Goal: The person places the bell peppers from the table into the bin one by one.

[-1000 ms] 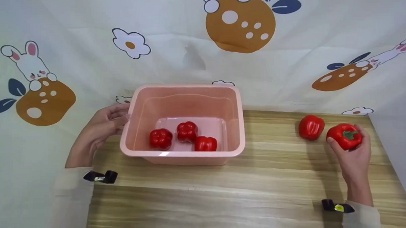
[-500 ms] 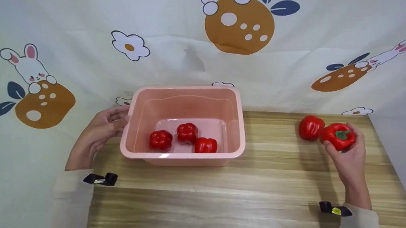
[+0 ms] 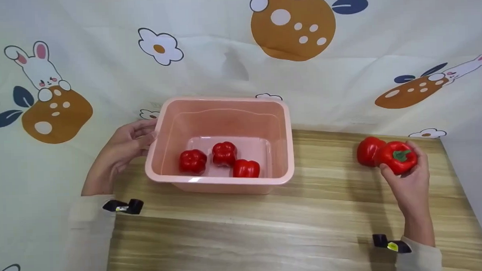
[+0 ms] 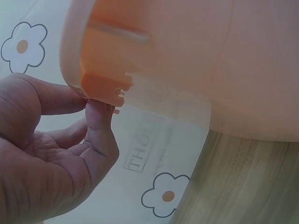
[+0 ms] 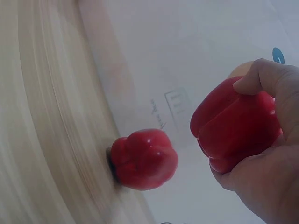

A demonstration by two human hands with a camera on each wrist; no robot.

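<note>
- Head view: a pink tub (image 3: 226,187) stands on the wood-grained bench (image 3: 308,233), with a printed cloth (image 3: 207,80) behind it at 12 o'clock.
- Inside the tub lie three red peppers: a middle pepper (image 3: 225,153), a left pepper (image 3: 193,161) at about 9 o'clock from it, and a right pepper (image 3: 246,168) at 4 o'clock.
- A loose pepper (image 3: 368,150) sits on the bench at the tub's 3 o'clock, between the tub and the held pepper (image 3: 396,157).
- The tub's near rim hides the base of the right pepper; the held pepper covers part of the loose one, though the right wrist view shows the two apart.
- Some fingertips of the right hand (image 3: 412,185) are out of sight behind its pepper.
- Left hand (image 3: 125,145): grip nearly closed, finger and thumb pinching the tub's rim at 9 o'clock.
- Right hand: grip spread to the pepper's width, thumb and fingers curled round it, green stem showing.
</note>
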